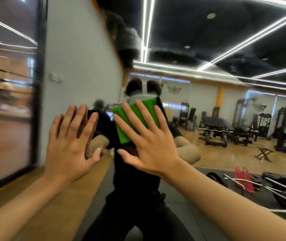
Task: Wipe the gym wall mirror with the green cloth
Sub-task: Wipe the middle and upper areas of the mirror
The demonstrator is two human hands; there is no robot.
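The green cloth (123, 134) is lying folded into a thick pad, flat against the gym wall mirror (208, 94) at about head height, covering the face of the person's own reflection. It is looking soft, light and limp, so nothing except pressure is going to keep it up there: if the palm is eased off, it is likely to slide down the glass or fall open. The glass itself is looking hard and slick, which suggests the pad is going to glide easily but may also creep out from under the fingers on a fast stroke. The best purchase is probably the middle of the pad under the whole spread hand, not a pinch at one edge.

The right hand (152, 148) is pressing the cloth to the mirror with fingers straight and fanned wide, the thumb reaching out low and to the left; it is gripping nothing, only pushing flat. The forearm is coming up from the lower right, wrist bent back. The left hand (70, 146) is also lying open, fingers straight and slightly spread, just left of the cloth and apart from it; its fingertips are meeting their reflection, so it appears to be bracing on the glass
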